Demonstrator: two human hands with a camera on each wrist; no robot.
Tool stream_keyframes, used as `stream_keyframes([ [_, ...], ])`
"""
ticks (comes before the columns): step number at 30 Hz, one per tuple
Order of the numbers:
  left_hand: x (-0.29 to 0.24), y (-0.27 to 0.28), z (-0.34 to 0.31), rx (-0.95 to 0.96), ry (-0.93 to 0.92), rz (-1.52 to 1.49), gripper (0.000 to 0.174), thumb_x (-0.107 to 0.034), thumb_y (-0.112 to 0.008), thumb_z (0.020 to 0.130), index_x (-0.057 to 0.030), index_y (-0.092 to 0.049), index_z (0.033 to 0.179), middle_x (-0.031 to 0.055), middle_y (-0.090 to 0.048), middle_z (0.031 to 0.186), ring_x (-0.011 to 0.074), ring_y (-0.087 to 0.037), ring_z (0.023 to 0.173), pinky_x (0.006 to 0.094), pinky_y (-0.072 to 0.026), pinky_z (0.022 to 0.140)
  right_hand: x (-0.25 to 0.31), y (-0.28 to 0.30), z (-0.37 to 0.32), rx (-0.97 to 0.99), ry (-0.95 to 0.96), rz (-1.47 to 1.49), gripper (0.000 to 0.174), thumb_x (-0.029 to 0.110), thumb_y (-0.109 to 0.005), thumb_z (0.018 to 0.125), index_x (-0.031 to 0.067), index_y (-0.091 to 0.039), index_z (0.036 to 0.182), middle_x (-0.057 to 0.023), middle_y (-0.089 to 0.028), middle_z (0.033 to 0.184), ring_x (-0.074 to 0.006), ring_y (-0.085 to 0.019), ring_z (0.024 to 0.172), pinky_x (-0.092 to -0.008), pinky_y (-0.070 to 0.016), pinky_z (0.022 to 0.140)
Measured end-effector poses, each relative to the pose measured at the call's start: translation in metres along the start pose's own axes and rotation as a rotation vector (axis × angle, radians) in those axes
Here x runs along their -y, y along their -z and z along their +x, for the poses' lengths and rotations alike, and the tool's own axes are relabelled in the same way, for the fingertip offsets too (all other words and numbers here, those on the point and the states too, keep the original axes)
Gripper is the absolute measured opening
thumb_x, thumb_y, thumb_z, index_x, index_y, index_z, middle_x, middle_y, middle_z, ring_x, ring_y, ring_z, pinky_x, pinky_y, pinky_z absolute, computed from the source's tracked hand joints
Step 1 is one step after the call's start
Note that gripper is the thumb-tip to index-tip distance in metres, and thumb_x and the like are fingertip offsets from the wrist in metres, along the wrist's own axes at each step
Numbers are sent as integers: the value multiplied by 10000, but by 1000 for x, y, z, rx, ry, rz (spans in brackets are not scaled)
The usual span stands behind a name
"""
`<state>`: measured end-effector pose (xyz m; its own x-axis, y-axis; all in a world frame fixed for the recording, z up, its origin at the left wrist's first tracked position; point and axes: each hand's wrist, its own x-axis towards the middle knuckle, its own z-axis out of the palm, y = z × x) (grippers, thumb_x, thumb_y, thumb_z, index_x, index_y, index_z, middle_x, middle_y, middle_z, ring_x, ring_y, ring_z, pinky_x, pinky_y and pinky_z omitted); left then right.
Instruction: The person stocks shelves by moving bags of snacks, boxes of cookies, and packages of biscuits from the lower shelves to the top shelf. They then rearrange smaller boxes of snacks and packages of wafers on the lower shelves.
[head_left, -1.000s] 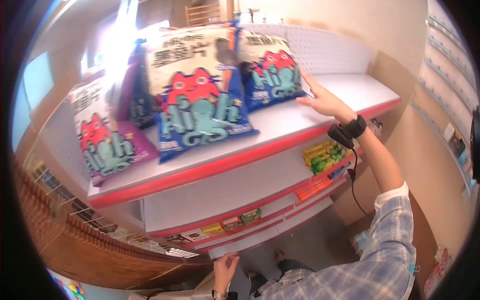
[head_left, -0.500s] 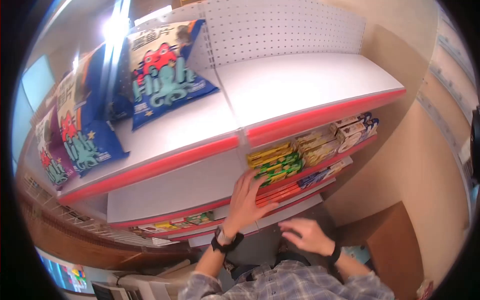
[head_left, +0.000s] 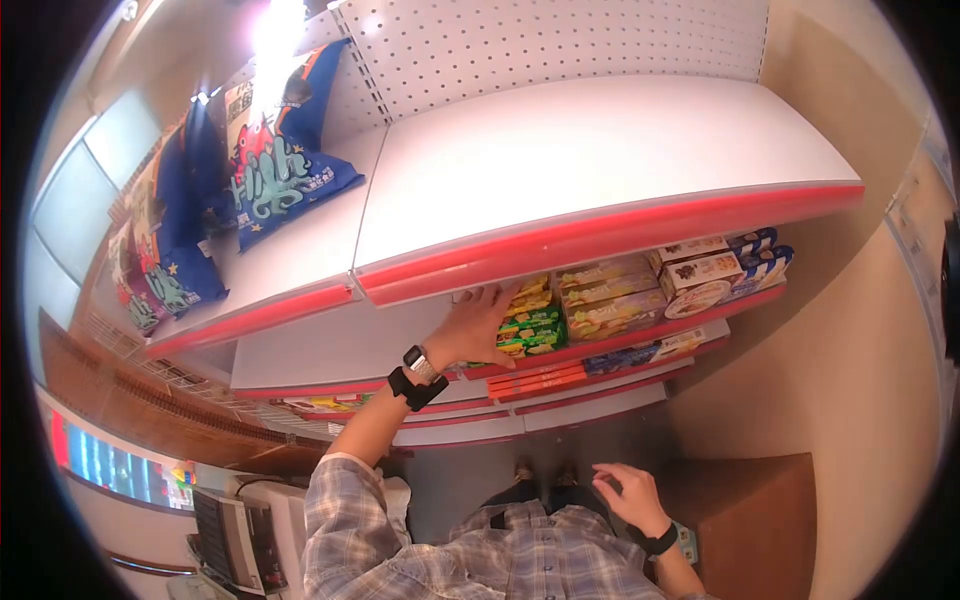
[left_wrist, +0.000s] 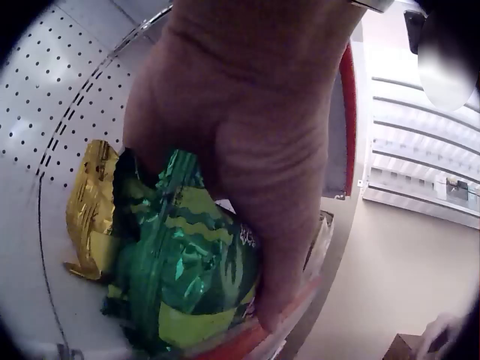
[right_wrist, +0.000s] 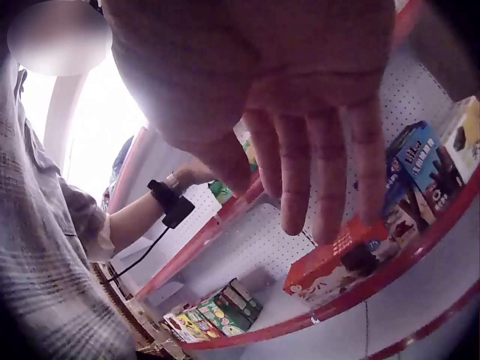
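I'm facing a shop shelf (head_left: 320, 350) with a red edge. A green packet (left_wrist: 187, 277) is sitting at its front lip, and my left hand (head_left: 478, 325) is curling over it, gripping. A gold packet (left_wrist: 90, 210) is lying just beside. My right hand (head_left: 625, 495) is hanging low, fingers loose, holding nothing.

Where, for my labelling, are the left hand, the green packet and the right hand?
left hand (head_left: 478, 325), head view, back of the hand
green packet (left_wrist: 187, 277), left wrist view, its crinkled front
right hand (head_left: 625, 493), head view, back of the hand

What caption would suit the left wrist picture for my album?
Left hand grips a shiny green pack beside a gold one on a white shelf.
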<state>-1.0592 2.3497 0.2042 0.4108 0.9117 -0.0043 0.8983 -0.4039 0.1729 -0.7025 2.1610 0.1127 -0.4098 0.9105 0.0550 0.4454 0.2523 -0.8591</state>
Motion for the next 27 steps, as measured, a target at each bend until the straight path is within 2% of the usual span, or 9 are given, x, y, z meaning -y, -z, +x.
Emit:
stream_keyframes([
  [5,3,2,-3,34,10,-30,1261,-401,-920,583,-113,-234,1600,243,-521,1332,448,-533,1216,547,-410,1060,5,6,24,17,65,-27,227,149,-718,903,33,-721,1099,-106,-735,906,-299,-712,824,-385,-568,724],
  [8,-1,11,-17,-107,-34,1,1204,-360,-905,586,-119,-279,1586,220,-544,1294,427,-542,1197,525,-413,1041,15,3,31,15,146,-27,230,145,-717,904,36,-723,1106,-107,-737,909,-300,-713,829,-380,-567,725],
  [10,-16,25,-39,-212,17,104,1151,-325,-896,580,-125,-335,1565,191,-548,1266,388,-551,1164,506,-415,1013,17,-5,26,-24,117,55,235,142,-715,909,35,-727,1117,-105,-740,911,-293,-718,834,-370,-566,729],
  [15,-60,68,-102,-212,27,237,1105,-305,-894,592,-132,-369,1548,164,-543,1248,347,-550,1135,480,-412,980,19,-24,31,27,97,117,234,154,-711,927,38,-734,1129,-101,-745,917,-272,-724,824,-360,-567,726],
  [19,-109,128,-136,-287,-226,-25,1027,-385,-907,626,-126,-448,1508,166,-552,1256,344,-575,1119,470,-428,968,26,-32,46,135,136,101,245,163,-723,919,49,-737,1135,-114,-751,949,-283,-728,857,-370,-571,745],
  [21,-127,159,-140,-476,-336,124,962,-425,-912,623,-107,-528,1446,163,-576,1235,339,-593,1115,468,-447,941,8,-43,52,150,339,26,248,170,-721,922,47,-736,1137,-123,-755,981,-306,-723,892,-397,-572,776],
  [23,-133,199,-132,-617,-326,139,893,-385,-854,721,-122,-487,1492,175,-557,1211,338,-579,1096,469,-431,942,26,-52,66,134,292,195,212,145,-743,901,41,-754,1084,-137,-757,985,-315,-732,867,-372,-580,782],
  [25,-122,228,-107,-848,-268,196,936,-364,-922,604,-105,-545,1420,158,-603,1219,348,-600,1109,467,-459,933,49,-46,83,221,422,8,209,144,-741,905,46,-753,1090,-142,-755,988,-321,-726,876,-386,-578,785],
  [27,-102,258,-73,-979,-306,252,893,-320,-871,663,-92,-487,1436,181,-594,1133,358,-614,1060,457,-452,908,60,-48,87,280,416,15,217,184,-705,941,52,-739,1109,-130,-735,930,-335,-695,845,-422,-556,748],
])
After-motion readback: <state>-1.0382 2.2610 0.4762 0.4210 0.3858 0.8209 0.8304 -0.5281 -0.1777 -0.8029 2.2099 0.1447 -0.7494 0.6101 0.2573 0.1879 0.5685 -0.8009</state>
